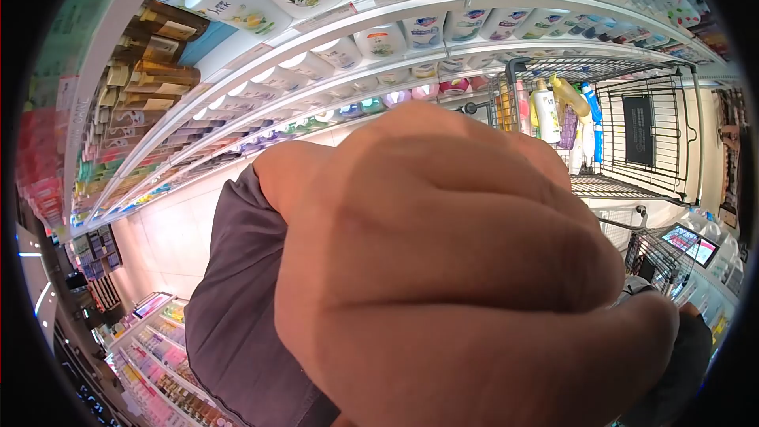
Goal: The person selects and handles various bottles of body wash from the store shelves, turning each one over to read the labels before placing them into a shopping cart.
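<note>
One hand, which I take to be my left hand (pixel 451 269), is right up against the camera and fills the middle and lower part of the view. Only its back and knuckles show. The fingers curl away out of sight, so whether it holds anything is hidden. A grey sleeve (pixel 237 316) runs from the wrist down to the lower left. My right hand is not visible. Behind the hand stands a wire shopping cart (pixel 640 134) with several bottles (pixel 553 111) in it.
The view is tilted. Long store shelves (pixel 332 39) packed with white refill packs and bottles run across the top. Brown bottles (pixel 150 63) fill the upper left. A small screen (pixel 689 243) sits on the cart at right. Light floor tiles (pixel 182 229) show at left.
</note>
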